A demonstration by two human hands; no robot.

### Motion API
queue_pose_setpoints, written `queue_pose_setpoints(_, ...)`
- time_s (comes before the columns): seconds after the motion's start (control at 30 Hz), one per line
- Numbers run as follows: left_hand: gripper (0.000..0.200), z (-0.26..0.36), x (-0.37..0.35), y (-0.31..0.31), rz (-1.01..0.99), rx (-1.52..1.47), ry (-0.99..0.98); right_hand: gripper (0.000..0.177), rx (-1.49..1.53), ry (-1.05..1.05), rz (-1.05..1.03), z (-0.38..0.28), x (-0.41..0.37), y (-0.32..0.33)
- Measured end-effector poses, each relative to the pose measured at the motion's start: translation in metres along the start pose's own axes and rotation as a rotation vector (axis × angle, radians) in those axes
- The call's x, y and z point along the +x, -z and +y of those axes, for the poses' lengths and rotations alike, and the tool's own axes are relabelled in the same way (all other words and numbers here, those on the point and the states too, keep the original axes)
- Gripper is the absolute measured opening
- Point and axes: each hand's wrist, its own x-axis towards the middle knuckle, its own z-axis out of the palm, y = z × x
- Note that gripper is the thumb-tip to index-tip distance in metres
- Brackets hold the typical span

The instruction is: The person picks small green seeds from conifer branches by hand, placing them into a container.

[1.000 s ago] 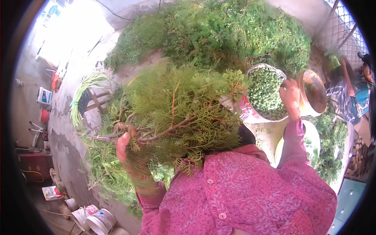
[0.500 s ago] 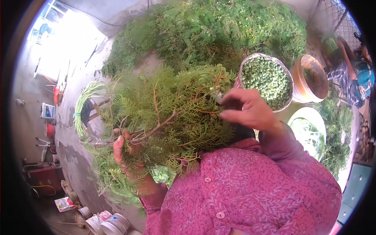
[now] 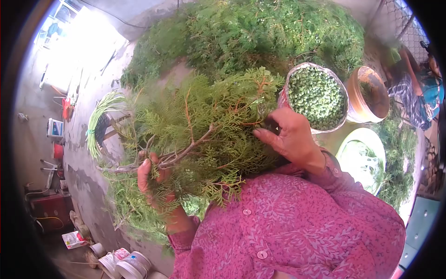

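Left hand (image 3: 157,176): fingers closed around the woody stems of a leafy green branch with reddish-brown twigs (image 3: 200,139), held up before the pink patterned shirt (image 3: 297,218). Right hand (image 3: 299,142): fingers bent at the branch's right edge; cannot tell whether the tips pinch it.

Surface: grey concrete floor (image 3: 86,153), darker patches at left. Large heap of green cut foliage (image 3: 260,32) lies beyond the branch; more greenery lies below it and at right.

Right of the branch: round white-rimmed bucket (image 3: 317,97) filled with small green pieces. Just beside it, a tan round bucket (image 3: 371,95) with a stained interior. Nearer the shirt, a pale green round basin (image 3: 362,156), contents washed out by glare.

Left: bundle of long light-green strands (image 3: 100,118) over a dark seat-like object, details unclear.

Room: bright opening upper left; white-and-blue container (image 3: 55,128) and red container (image 3: 58,150) along the left side; white buckets (image 3: 125,266) lower left. Wire mesh (image 3: 409,23) upper right; another person (image 3: 418,93), partly visible, below it.
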Motion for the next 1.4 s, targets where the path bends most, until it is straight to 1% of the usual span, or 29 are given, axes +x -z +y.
queue_pose_setpoints(0.07, 0.019, 0.0, 0.001, 0.001, 0.014, 0.039, -0.037, 0.036, -0.055, -0.022, -0.019, -0.003, 0.005, 0.0)
queue_pose_setpoints(0.1, 0.019, -0.002, 0.003, 0.005, 0.012, 0.038, -0.036, 0.035, -0.051, 0.007, 0.016, -0.005, 0.009, -0.002)
queue_pose_setpoints(0.17, 0.018, -0.006, 0.007, 0.014, -0.178, 0.016, -0.13, 0.035, -0.046, 0.035, 0.05, -0.008, 0.012, -0.004)
queue_pose_setpoints(0.2, 0.018, -0.006, 0.007, 0.015, -0.177, 0.015, -0.13, 0.034, -0.054, 0.018, 0.02, -0.009, 0.013, -0.006)
queue_pose_setpoints(0.27, 0.018, 0.001, 0.0, 0.005, 0.054, -0.001, 0.006, 0.033, -0.061, 0.003, -0.013, -0.009, 0.014, -0.007)
queue_pose_setpoints(0.37, 0.022, -0.001, 0.005, 0.013, -0.02, -0.017, -0.039, 0.035, 0.006, -0.005, -0.031, -0.006, 0.015, -0.005)
queue_pose_setpoints(0.47, 0.028, -0.002, 0.011, 0.017, 0.013, -0.056, 0.019, 0.034, 0.015, 0.059, -0.026, -0.006, 0.016, 0.005)
queue_pose_setpoints(0.5, 0.028, -0.001, 0.011, 0.017, 0.013, -0.056, 0.021, 0.032, -0.069, 0.094, -0.061, -0.007, 0.016, 0.008)
queue_pose_setpoints(0.53, 0.029, 0.0, 0.011, 0.017, -0.043, -0.079, 0.023, 0.03, -0.153, 0.129, -0.097, -0.008, 0.017, 0.011)
queue_pose_setpoints(0.57, 0.03, 0.0, 0.011, 0.017, -0.1, -0.102, 0.025, 0.03, -0.154, 0.128, -0.096, -0.008, 0.017, 0.012)
queue_pose_setpoints(0.63, 0.03, 0.0, 0.012, 0.014, -0.068, -0.084, -0.004, 0.025, -0.175, 0.234, -0.144, -0.008, 0.018, 0.015)
queue_pose_setpoints(0.67, 0.031, 0.0, 0.012, 0.013, -0.035, -0.066, -0.032, 0.025, -0.176, 0.234, -0.143, -0.008, 0.019, 0.018)
queue_pose_setpoints(0.73, 0.029, 0.003, 0.01, 0.012, 0.002, -0.028, -0.022, 0.018, -0.069, 0.272, -0.306, -0.003, 0.018, 0.029)
queue_pose_setpoints(0.77, 0.028, 0.004, 0.01, 0.012, 0.04, 0.009, -0.013, 0.018, -0.07, 0.269, -0.306, 0.003, 0.018, 0.033)
queue_pose_setpoints(0.8, 0.028, 0.004, 0.014, 0.016, 0.039, 0.01, -0.011, 0.014, -0.047, 0.238, -0.29, 0.012, 0.018, 0.037)
queue_pose_setpoints(0.83, 0.024, 0.006, 0.021, 0.024, 0.037, -0.013, -0.1, 0.01, -0.024, 0.207, -0.272, 0.022, 0.017, 0.043)
queue_pose_setpoints(0.87, 0.02, 0.009, 0.027, 0.03, 0.036, -0.037, -0.19, 0.011, 0.037, -0.004, -0.243, 0.034, 0.014, 0.055)
queue_pose_setpoints(0.9, 0.02, 0.012, 0.031, 0.032, 0.034, -0.043, -0.191, 0.012, 0.094, -0.209, -0.21, 0.045, 0.013, 0.066)
queue_pose_setpoints(0.97, 0.018, 0.019, 0.033, 0.041, -0.149, -0.141, -0.177, 0.017, 0.413, -0.479, -0.042, 0.04, 0.008, 0.09)
queue_pose_setpoints(1.0, 0.019, 0.022, 0.038, 0.045, -0.116, -0.134, -0.153, 0.017, 0.421, -0.484, -0.048, 0.047, 0.004, 0.091)
queue_pose_setpoints(1.07, 0.02, 0.021, 0.048, 0.048, -0.096, -0.112, -0.199, 0.026, 0.378, -0.271, 0.28, 0.069, 0.002, 0.092)
queue_pose_setpoints(1.1, 0.02, 0.022, 0.052, 0.046, -0.075, -0.095, -0.237, 0.026, 0.381, -0.267, 0.288, 0.086, 0.004, 0.092)
queue_pose_setpoints(1.17, 0.019, 0.024, 0.048, 0.031, -0.047, -0.148, -0.264, 0.039, -0.432, -0.086, 0.254, 0.121, 0.007, 0.089)
queue_pose_setpoints(1.2, 0.019, 0.026, 0.05, 0.03, -0.024, -0.168, -0.262, 0.047, -0.687, -0.14, 0.162, 0.128, 0.004, 0.087)
queue_pose_setpoints(1.23, 0.019, 0.028, 0.05, 0.03, 0.005, -0.188, -0.262, 0.047, -0.683, -0.127, 0.168, 0.127, 0.01, 0.086)
queue_pose_setpoints(1.3, 0.019, 0.03, 0.05, 0.039, -0.032, -0.151, -0.305, 0.048, -0.433, -0.081, 0.187, 0.122, 0.017, 0.077)
queue_pose_setpoints(1.33, 0.019, 0.031, 0.051, 0.042, -0.083, -0.11, -0.334, 0.04, -0.241, -0.163, 0.144, 0.099, 0.027, 0.074)
queue_pose_setpoints(1.37, 0.019, 0.033, 0.054, 0.043, -0.092, -0.107, -0.343, 0.04, -0.233, -0.162, 0.156, 0.084, 0.035, 0.067)
queue_pose_setpoints(1.4, 0.019, 0.035, 0.057, 0.044, -0.133, -0.171, -0.326, 0.035, 0.026, -0.157, 0.076, 0.072, 0.043, 0.062)
